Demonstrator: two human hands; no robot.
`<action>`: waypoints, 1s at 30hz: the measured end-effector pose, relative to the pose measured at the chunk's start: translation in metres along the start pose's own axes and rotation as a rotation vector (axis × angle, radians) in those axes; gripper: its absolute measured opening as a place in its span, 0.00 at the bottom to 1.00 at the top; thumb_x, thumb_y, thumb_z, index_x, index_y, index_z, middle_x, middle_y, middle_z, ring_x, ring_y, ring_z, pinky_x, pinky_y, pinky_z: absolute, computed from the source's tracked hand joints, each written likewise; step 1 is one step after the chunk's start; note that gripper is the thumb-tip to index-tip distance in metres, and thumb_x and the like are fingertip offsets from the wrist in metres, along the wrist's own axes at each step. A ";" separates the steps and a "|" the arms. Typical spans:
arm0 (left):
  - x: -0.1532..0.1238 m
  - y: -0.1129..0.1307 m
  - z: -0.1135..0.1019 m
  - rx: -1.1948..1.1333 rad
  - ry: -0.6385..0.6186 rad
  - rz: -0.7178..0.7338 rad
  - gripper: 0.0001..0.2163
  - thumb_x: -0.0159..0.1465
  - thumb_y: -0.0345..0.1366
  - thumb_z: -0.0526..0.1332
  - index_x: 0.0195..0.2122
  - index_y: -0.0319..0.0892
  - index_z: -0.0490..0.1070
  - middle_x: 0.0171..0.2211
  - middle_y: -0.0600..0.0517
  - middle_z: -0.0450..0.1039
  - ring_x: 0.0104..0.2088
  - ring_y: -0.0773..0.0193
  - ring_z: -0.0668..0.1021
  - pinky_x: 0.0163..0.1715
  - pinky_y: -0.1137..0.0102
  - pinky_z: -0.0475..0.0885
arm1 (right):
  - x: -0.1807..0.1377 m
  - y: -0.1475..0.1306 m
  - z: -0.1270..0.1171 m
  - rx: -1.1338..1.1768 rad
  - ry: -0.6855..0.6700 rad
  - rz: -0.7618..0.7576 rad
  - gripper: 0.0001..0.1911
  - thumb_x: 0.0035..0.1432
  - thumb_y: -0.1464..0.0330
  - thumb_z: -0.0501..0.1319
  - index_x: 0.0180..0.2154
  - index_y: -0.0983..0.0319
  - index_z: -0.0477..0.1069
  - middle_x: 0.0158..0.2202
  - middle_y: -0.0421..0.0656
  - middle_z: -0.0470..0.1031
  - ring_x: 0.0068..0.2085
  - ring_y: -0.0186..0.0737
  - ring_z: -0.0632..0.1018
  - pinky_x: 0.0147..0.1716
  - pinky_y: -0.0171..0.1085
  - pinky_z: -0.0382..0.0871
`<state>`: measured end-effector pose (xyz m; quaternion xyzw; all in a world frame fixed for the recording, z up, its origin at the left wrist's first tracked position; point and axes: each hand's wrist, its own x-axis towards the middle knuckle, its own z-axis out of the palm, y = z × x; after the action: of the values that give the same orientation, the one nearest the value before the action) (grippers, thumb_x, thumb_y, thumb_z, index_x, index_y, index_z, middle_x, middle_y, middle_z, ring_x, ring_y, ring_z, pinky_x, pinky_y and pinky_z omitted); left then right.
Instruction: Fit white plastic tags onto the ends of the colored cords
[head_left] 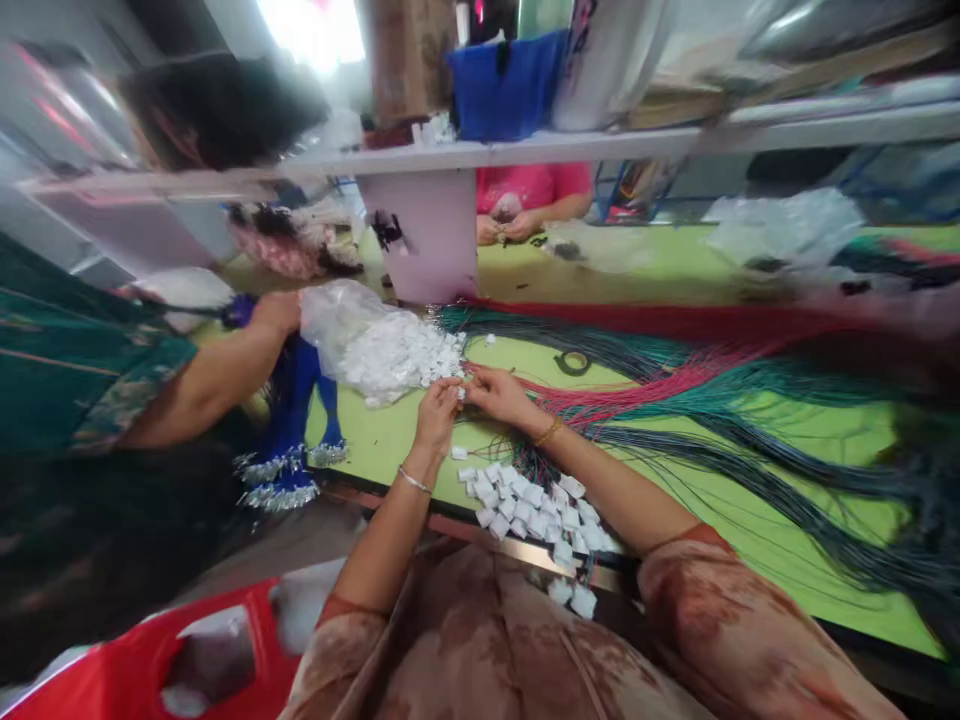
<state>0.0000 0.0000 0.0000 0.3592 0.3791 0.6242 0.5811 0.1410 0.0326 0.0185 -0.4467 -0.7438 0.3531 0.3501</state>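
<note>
Both my hands meet over the green table, fingertips close together. My left hand (437,412) is closed in a pinch on a small white connector housing (460,393). Right beside it my right hand (501,396) is pinched too, near thin red wires (540,388) that run off to the right; what lies between its fingertips is hidden. Beyond my left hand a heap of loose white connector housings (401,348) spills from a clear plastic bag (337,310). Below my wrists, many white connectors with wires (525,503) lie piled at the table's edge.
Long bundles of green wires (757,395) and black wires (750,450) cover the right side. A roll of black tape (573,362) lies beyond my hands. At left, a co-worker's arm (195,385) reaches near blue wire bundles (289,430). A shelf (585,148) crosses above; a red stool (150,660) stands below.
</note>
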 end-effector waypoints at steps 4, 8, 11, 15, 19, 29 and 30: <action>0.003 0.000 -0.004 -0.008 0.048 -0.017 0.14 0.49 0.39 0.72 0.34 0.39 0.72 0.31 0.52 0.74 0.25 0.74 0.70 0.28 0.76 0.64 | -0.005 -0.002 -0.002 -0.050 0.019 -0.161 0.16 0.57 0.62 0.53 0.21 0.63 0.63 0.20 0.37 0.61 0.24 0.30 0.61 0.26 0.31 0.52; 0.000 0.000 -0.003 0.035 0.048 -0.010 0.14 0.50 0.39 0.70 0.34 0.39 0.72 0.30 0.52 0.74 0.24 0.73 0.70 0.27 0.75 0.63 | -0.013 -0.005 -0.001 -0.157 0.012 -0.177 0.13 0.57 0.66 0.54 0.22 0.64 0.63 0.20 0.38 0.64 0.23 0.30 0.61 0.26 0.32 0.50; -0.003 0.000 0.000 0.089 0.033 -0.019 0.13 0.50 0.38 0.70 0.34 0.39 0.73 0.27 0.54 0.73 0.22 0.73 0.68 0.25 0.75 0.62 | -0.014 -0.003 -0.005 -0.186 -0.021 -0.153 0.12 0.57 0.66 0.55 0.23 0.64 0.66 0.21 0.39 0.66 0.24 0.30 0.62 0.26 0.32 0.50; -0.003 0.003 0.002 0.064 0.067 -0.044 0.11 0.51 0.36 0.69 0.34 0.39 0.73 0.30 0.52 0.75 0.23 0.74 0.69 0.25 0.76 0.62 | 0.010 0.011 -0.022 -0.125 -0.078 -0.114 0.17 0.61 0.62 0.52 0.26 0.65 0.69 0.23 0.39 0.68 0.26 0.31 0.64 0.27 0.31 0.53; -0.002 0.007 0.000 0.044 0.086 -0.079 0.10 0.52 0.35 0.68 0.33 0.38 0.73 0.32 0.50 0.76 0.24 0.74 0.69 0.26 0.76 0.63 | 0.043 0.034 -0.031 -0.380 0.004 0.108 0.09 0.54 0.66 0.58 0.31 0.64 0.73 0.28 0.42 0.73 0.28 0.34 0.66 0.28 0.32 0.53; -0.001 0.004 -0.002 0.033 0.070 -0.111 0.11 0.51 0.35 0.68 0.34 0.38 0.72 0.33 0.50 0.76 0.25 0.73 0.71 0.27 0.76 0.63 | 0.050 0.042 -0.031 -0.553 -0.083 0.095 0.10 0.56 0.64 0.57 0.34 0.63 0.73 0.34 0.45 0.76 0.31 0.36 0.69 0.29 0.32 0.54; -0.001 0.004 -0.002 0.036 0.068 -0.113 0.11 0.51 0.36 0.68 0.34 0.38 0.72 0.33 0.49 0.76 0.25 0.73 0.71 0.27 0.76 0.63 | 0.050 0.041 -0.030 -0.573 -0.098 0.115 0.10 0.57 0.64 0.57 0.33 0.63 0.73 0.35 0.46 0.77 0.31 0.36 0.69 0.29 0.33 0.53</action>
<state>-0.0039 -0.0012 0.0026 0.3262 0.4293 0.5954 0.5956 0.1653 0.0994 0.0102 -0.5512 -0.8026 0.1692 0.1528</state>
